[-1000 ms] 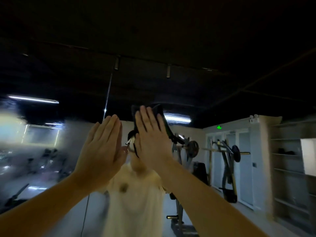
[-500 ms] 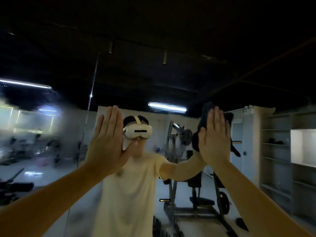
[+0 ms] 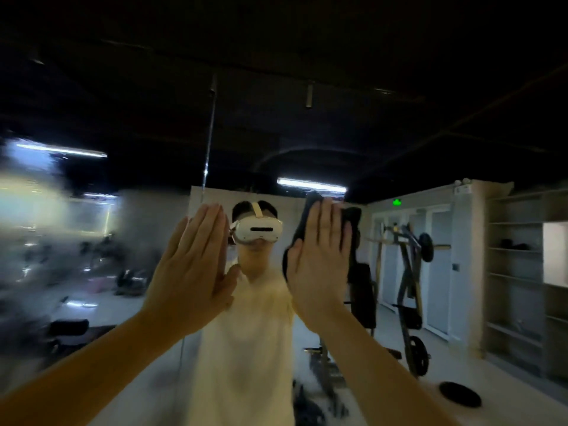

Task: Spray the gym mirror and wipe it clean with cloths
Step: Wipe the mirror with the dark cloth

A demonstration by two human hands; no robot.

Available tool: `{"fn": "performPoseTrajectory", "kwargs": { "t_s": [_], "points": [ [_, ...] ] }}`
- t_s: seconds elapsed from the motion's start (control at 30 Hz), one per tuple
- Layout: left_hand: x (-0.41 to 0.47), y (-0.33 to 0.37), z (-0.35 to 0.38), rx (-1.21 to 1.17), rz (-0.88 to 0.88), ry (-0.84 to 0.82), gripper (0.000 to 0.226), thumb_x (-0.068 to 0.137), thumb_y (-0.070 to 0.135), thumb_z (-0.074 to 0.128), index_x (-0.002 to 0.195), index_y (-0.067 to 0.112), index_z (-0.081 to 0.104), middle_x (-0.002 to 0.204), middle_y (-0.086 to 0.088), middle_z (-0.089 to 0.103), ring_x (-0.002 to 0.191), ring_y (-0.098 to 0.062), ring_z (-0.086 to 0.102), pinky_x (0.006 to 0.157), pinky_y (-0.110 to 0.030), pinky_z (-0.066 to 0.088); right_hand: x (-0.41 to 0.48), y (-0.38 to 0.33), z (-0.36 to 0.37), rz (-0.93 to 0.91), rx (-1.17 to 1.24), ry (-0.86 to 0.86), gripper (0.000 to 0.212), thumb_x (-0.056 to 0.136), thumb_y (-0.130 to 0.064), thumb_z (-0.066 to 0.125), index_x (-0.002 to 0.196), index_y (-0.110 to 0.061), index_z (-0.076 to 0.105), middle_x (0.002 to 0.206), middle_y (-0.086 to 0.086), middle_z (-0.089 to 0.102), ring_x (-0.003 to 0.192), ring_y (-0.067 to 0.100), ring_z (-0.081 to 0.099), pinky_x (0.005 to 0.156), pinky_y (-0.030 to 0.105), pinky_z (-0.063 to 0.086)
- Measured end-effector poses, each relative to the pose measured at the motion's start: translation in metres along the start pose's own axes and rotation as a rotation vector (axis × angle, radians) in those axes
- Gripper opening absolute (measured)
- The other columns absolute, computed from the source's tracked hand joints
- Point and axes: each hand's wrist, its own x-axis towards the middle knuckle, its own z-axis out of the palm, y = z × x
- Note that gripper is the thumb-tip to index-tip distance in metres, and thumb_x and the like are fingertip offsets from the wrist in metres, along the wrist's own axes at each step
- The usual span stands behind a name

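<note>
The gym mirror (image 3: 399, 133) fills the view and reflects a person in a pale shirt with a white headset. My right hand (image 3: 319, 259) is raised flat, fingers straight, pressing a dark cloth (image 3: 352, 219) against the glass at head height. The cloth shows above and to the right of the fingers. My left hand (image 3: 193, 272) is also held up flat with straight fingers, left of the reflected head; no cloth shows under it. The mirror's left part (image 3: 61, 241) looks hazy and smeared. No spray bottle is in view.
In the reflection stand a weight machine (image 3: 408, 290) with plates, open shelving (image 3: 516, 272) at the right, a dark disc (image 3: 459, 394) on the floor and ceiling strip lights. A vertical seam (image 3: 209, 142) runs down the mirror above my left hand.
My right hand with the cloth swept from the middle out to the right, then came back left towards the middle. My left hand has stayed almost in place.
</note>
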Motion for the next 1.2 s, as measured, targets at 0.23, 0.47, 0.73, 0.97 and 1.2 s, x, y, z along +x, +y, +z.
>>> {"fn": "performPoseTrajectory", "kwargs": {
  "t_s": [0.23,0.47,0.73,0.97,1.2],
  "points": [
    [-0.043,-0.019,0.000,-0.067,-0.120,0.004,0.093,0.096,0.048,0.054,0.163,-0.004,0.015,0.170,-0.027,0.016,0.158,-0.041,0.017,0.124,-0.061,0.027,-0.036,-0.063,0.008,-0.396,-0.021,-0.135,0.068,0.107,-0.035,0.027,0.164,-0.010,0.000,0.172,0.013,-0.005,0.159,0.027,-0.010,0.129,0.050,-0.002],
    [-0.044,0.010,0.013,-0.100,-0.245,-0.050,0.108,0.094,0.072,0.040,0.161,-0.009,0.015,0.169,-0.030,0.012,0.159,-0.042,0.012,0.128,-0.056,0.019,-0.029,0.037,-0.010,-0.314,-0.154,-0.117,0.070,0.103,-0.036,0.028,0.163,-0.005,0.011,0.171,0.015,0.011,0.159,0.029,0.006,0.129,0.050,0.009],
    [-0.044,0.013,0.021,-0.075,-0.245,-0.051,0.122,0.087,0.084,0.037,0.161,-0.009,0.012,0.169,-0.031,0.011,0.160,-0.041,0.008,0.130,-0.053,0.013,-0.044,0.132,-0.016,0.259,0.011,-0.087,0.069,0.104,-0.037,0.022,0.165,-0.010,0.004,0.171,0.016,0.010,0.159,0.032,0.009,0.128,0.054,0.015],
    [-0.049,0.005,0.015,-0.141,-0.227,-0.032,0.124,0.084,0.086,0.037,0.162,-0.007,0.012,0.170,-0.028,0.011,0.160,-0.038,0.009,0.129,-0.053,0.016,-0.069,0.064,0.003,0.483,0.088,-0.023,0.068,0.102,-0.031,0.020,0.163,-0.001,0.014,0.169,0.022,0.017,0.157,0.038,0.015,0.126,0.058,0.016],
    [-0.095,-0.012,0.015,-0.030,-0.221,-0.135,0.121,0.092,0.085,0.034,0.161,-0.010,0.007,0.169,-0.033,0.003,0.160,-0.043,0.001,0.130,-0.055,0.013,-0.090,-0.037,0.010,0.026,0.048,-0.103,0.069,0.103,-0.034,0.022,0.164,-0.007,0.001,0.172,0.016,-0.001,0.159,0.030,-0.007,0.129,0.053,0.004]
  ]
}}
